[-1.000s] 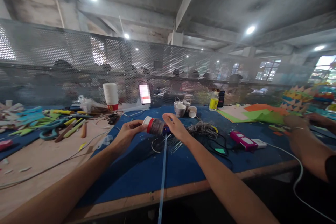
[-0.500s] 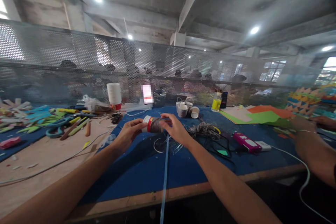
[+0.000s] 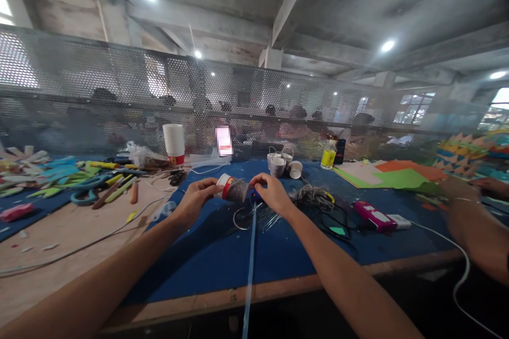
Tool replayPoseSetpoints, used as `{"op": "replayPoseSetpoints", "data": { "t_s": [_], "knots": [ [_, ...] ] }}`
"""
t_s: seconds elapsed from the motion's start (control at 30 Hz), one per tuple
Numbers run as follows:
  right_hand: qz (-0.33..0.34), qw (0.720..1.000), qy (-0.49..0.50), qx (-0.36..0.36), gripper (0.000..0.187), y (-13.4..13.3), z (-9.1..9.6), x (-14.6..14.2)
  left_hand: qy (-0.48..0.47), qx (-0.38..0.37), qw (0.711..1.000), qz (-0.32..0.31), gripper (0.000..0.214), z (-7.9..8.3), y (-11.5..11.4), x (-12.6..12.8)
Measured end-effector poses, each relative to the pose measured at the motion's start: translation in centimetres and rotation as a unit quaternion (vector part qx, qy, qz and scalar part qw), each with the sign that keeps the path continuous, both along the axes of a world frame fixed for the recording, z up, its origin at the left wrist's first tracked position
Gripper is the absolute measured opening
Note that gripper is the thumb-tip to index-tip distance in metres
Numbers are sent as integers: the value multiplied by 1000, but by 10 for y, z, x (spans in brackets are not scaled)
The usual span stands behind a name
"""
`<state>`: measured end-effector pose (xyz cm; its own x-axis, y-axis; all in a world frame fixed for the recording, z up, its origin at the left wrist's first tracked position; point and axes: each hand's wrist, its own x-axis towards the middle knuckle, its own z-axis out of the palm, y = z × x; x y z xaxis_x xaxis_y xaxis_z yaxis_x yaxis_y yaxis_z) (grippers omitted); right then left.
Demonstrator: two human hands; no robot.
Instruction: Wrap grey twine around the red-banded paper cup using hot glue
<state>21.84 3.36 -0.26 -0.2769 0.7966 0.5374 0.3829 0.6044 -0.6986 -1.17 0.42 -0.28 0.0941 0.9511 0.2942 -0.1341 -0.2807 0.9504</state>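
Observation:
My left hand (image 3: 199, 196) is closed around the white, red-banded end of a paper cup (image 3: 225, 186), which lies tilted on its side above the blue table mat. Grey cord (image 3: 239, 190) is wound around the cup's other part. Just right of the cup, my right hand (image 3: 270, 190) has thumb and forefinger pinched together. They appear to grip a strand of this cord, though it is too thin to follow clearly. A loose heap of grey cord (image 3: 312, 197) lies on the mat beyond my right wrist. Below the hands a pale blue strap (image 3: 250, 265) runs toward me over the table edge.
Several small cups (image 3: 277, 166) stand behind, near a yellow-labelled bottle (image 3: 328, 153). Left are a cup stack (image 3: 174, 143), scissors (image 3: 85, 193) and tools. A magenta box (image 3: 374, 215) and coloured paper (image 3: 397, 177) lie right. Another person's arm (image 3: 469, 222) reaches in there.
My right hand has drawn slightly right, off the cord-wound side of the cup, and its fingers have come into a pinch. The cup has tipped a little; my left hand keeps its hold.

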Motion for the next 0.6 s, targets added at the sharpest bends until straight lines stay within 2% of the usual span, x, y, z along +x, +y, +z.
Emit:
{"op": "replayPoseSetpoints", "data": {
  "t_s": [0.07, 0.2, 0.3, 0.43, 0.6],
  "knots": [
    [5, 1000, 25, -6, 22, 1, -1, 0, 7, 4, 1000, 8, 13, -1, 0, 0],
    [59, 997, 34, -23, 47, 6, -7, -4, 15, 2, 1000, -17, 12, 0, -3, 1],
    [100, 994, -4, -41, 44, 6, -10, -5, 16, -3, 999, -35, 10, 0, -3, 1],
    [37, 998, -32, -36, 20, 2, -7, -4, 3, -1, 1000, -26, 9, 0, 0, -1],
    [-51, 998, -23, 5, 10, -2, -2, -2, 11, 10, 1000, -4, 13, -2, 2, -3]
  ]
}}
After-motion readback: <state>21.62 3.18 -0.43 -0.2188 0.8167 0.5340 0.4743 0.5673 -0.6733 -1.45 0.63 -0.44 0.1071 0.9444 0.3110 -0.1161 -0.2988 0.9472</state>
